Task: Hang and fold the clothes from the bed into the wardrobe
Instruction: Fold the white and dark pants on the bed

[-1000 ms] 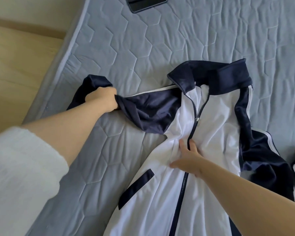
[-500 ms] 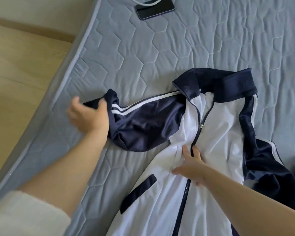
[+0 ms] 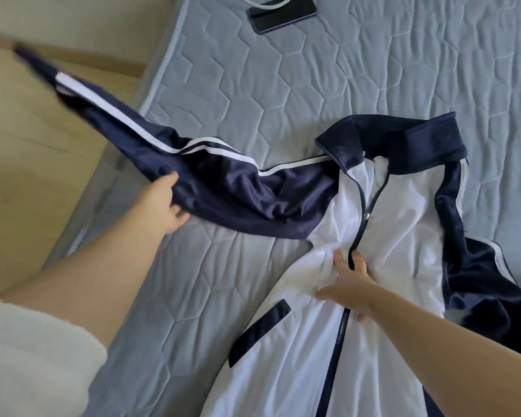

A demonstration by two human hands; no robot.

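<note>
sleeve (image 3: 223, 182) now flung out past left hand (image 3: 163, 203), which grips it; right hand (image 3: 348, 284) flat, fingers straight, on jacket (image 3: 403, 236)

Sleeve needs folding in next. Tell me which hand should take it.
Left. The left hand touches the navy sleeve stretched past the mattress edge, though its grip is blurred; the right hand lies flat on the jacket front, pinning it.

dark phone (image 3: 283, 16), white cable (image 3: 263, 6); wooden floor (image 3: 27, 130)
</note>
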